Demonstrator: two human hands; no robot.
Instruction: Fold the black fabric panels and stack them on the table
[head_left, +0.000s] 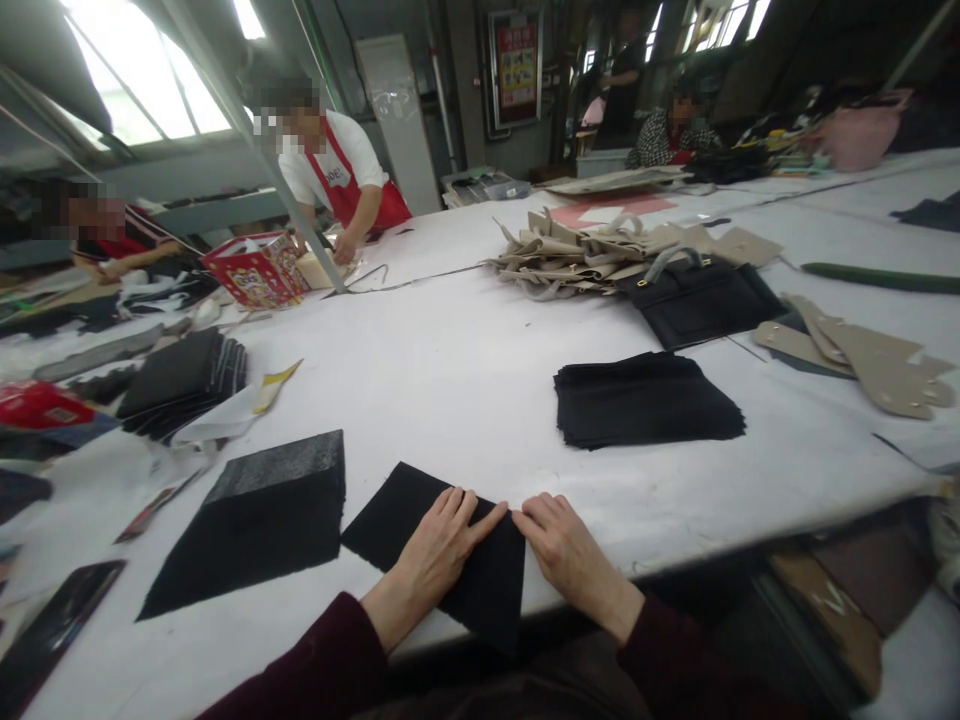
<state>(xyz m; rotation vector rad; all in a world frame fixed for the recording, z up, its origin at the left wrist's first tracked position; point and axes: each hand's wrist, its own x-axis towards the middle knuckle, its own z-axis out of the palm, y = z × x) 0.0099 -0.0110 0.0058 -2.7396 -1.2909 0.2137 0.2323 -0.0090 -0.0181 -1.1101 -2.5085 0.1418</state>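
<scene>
A black fabric piece (409,515) lies slanted at the table's near edge, its front corner hanging over the edge. My left hand (439,545) rests flat on it, fingers stretched to the far edge and thumb spread toward the right corner. At that corner my right hand (562,545) has its fingers bent, with thumb and forefinger closed on the fabric's edge; the fingertips are partly hidden. To the left is another black piece (270,520) with a greyish, rougher band along its far side. A stack of black pieces (645,400) lies beyond my right hand.
On the white-covered table (450,360) are a black bag (705,300), a heap of beige pieces (585,255), beige straps (862,355), a dark stack (184,375) and a red patterned box (255,270). A metal post (262,150) rises near a co-worker in a red apron (345,175).
</scene>
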